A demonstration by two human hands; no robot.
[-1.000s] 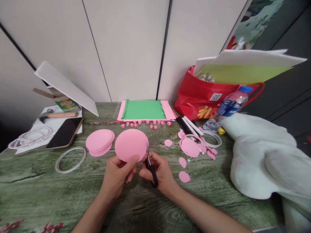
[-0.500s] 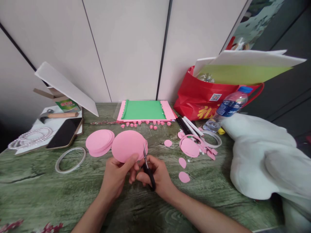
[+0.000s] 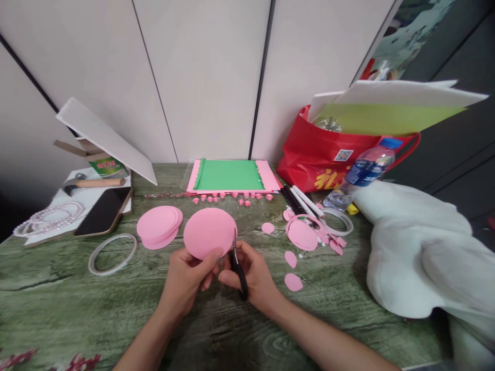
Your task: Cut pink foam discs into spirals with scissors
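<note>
My left hand (image 3: 189,273) pinches a round pink paper disc (image 3: 209,232) at its lower edge, thumb on top. Black-handled scissors (image 3: 238,273) are in my right hand (image 3: 253,270), their blades pointing away from me at the disc's right edge. Whether the blades are biting into the paper I cannot tell. To the left lies a stack of pink paper discs (image 3: 158,226). On the right are several pink petal-shaped pieces (image 3: 293,282) and a heap of pink offcuts with a cut-out disc (image 3: 303,235).
Tape rolls (image 3: 112,255) lie left and right. Small pink pieces line the front of a green sheet (image 3: 228,175). A red bag (image 3: 305,149), a bottle (image 3: 363,172) and a white form (image 3: 410,252) stand right; a phone (image 3: 104,211) and hammer (image 3: 96,183) lie left.
The pink disc has shifted slightly right, and the paper sliver at its right edge no longer shows. My right hand and the scissors have moved a little to the right.
</note>
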